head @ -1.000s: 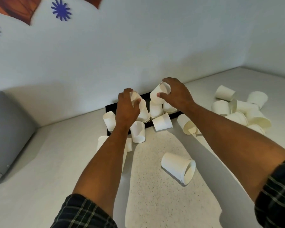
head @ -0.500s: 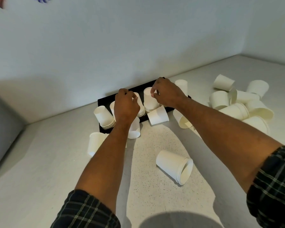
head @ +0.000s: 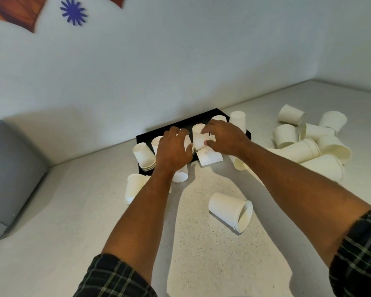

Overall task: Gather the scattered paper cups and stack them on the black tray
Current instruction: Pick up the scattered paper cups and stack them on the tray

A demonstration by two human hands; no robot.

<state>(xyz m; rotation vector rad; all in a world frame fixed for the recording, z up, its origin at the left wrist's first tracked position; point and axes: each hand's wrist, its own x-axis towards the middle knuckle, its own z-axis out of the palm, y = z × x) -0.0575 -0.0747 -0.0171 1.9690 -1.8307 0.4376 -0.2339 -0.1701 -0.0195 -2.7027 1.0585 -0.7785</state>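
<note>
The black tray (head: pixel 148 136) lies against the wall and bears several upside-down stacks of white paper cups. My left hand (head: pixel 173 150) curls over one cup stack (head: pixel 187 140), which it mostly hides. My right hand (head: pixel 224 138) holds the middle stack (head: pixel 198 136) between thumb and fingers. Another stack (head: pixel 144 157) stands at the tray's left end, and a cup (head: pixel 237 121) at its right end. Loose cups lie around: one on its side (head: pixel 229 211) near me, one (head: pixel 134 187) beside my left forearm, one (head: pixel 210 157) at the tray's front edge.
A pile of several white cups (head: pixel 308 147) lies on the counter at the right. A grey slanted object (head: pixel 11 172) sits at the far left. The white wall (head: pixel 180 71) runs right behind the tray and meets a side wall at the right corner.
My right hand brought its cup down onto the middle stack. My left hand sank lower over its stack. The view tilted down and back up.
</note>
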